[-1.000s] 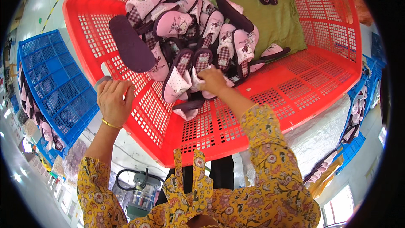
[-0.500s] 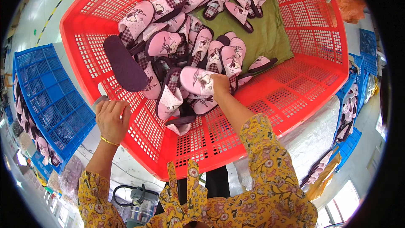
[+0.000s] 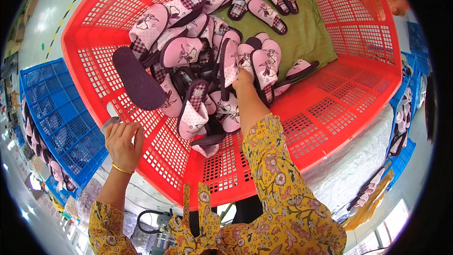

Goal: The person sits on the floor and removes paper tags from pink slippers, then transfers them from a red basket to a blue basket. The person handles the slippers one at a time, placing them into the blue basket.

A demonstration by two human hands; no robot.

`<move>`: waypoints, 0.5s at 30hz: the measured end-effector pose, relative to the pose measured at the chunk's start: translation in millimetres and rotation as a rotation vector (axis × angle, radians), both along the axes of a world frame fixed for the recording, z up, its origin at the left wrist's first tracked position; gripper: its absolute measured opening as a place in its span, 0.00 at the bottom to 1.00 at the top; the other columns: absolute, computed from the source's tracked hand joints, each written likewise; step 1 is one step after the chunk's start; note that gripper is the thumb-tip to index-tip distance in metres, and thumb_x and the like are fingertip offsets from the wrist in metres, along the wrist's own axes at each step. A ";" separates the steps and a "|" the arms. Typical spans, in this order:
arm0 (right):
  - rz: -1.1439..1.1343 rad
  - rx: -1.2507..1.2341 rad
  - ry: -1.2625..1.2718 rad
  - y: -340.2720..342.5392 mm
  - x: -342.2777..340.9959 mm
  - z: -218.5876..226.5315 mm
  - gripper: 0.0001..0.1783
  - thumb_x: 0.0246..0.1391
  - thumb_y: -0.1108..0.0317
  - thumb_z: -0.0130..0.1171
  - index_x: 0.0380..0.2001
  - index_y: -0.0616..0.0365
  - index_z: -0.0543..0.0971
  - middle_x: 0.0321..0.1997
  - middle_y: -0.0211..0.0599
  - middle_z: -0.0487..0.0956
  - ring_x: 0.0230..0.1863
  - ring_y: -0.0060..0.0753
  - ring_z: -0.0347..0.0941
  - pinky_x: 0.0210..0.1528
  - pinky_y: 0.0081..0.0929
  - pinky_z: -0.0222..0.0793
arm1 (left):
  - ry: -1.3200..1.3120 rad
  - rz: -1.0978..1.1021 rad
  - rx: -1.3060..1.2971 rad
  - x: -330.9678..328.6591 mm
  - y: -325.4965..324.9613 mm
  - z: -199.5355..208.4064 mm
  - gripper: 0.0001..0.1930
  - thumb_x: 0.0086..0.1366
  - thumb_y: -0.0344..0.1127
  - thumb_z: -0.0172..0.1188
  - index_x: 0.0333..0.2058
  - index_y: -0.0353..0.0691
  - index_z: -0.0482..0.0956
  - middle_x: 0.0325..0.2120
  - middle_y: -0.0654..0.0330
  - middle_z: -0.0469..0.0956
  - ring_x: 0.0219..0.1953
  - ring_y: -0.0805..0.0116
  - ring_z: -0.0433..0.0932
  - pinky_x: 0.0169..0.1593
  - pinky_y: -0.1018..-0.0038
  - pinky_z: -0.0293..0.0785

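Inside a large red plastic basket [image 3: 330,127], pink slippers with dark purple soles and checked linings lie heaped. My right hand [image 3: 243,80] reaches into the middle of the heap, its fingers closed round a pink slipper [image 3: 230,61] tipped on its side. Next to it lies another pink slipper [image 3: 265,68] with its toe up. My left hand [image 3: 123,145] is closed at the basket's left rim, by a small grey rounded piece [image 3: 111,123]; what its fingers grip is mostly hidden. A slipper [image 3: 139,78] near the left wall shows its purple sole.
An olive-green cloth [image 3: 306,33] lines the basket's far right, with a few slippers on it. Blue crates [image 3: 63,113] stand to the left, slippers beside them. More blue crates with slippers are at the right, near clear plastic wrap [image 3: 351,179].
My right hand has turned the slipper it holds from lying flat to standing on its side, and shifted it slightly up and right. My left hand stays at the rim.
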State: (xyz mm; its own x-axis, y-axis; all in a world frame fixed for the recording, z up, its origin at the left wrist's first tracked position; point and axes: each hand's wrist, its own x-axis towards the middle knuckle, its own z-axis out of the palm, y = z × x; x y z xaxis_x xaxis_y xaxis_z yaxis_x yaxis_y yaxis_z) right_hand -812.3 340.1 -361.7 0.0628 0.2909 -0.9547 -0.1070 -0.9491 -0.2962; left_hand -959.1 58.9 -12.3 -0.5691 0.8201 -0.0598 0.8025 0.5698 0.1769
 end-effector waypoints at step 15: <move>-0.044 0.283 0.632 -52.7 53.6 355.3 0.14 0.55 0.76 0.58 0.47 0.61 0.75 0.42 0.33 0.80 0.38 0.25 0.77 0.41 0.25 0.75 | 0.098 -0.052 -0.056 -4.7 -15.7 -3.2 0.02 0.57 0.33 0.63 0.28 0.45 0.79 0.28 0.60 0.79 0.36 0.60 0.77 0.52 0.62 0.66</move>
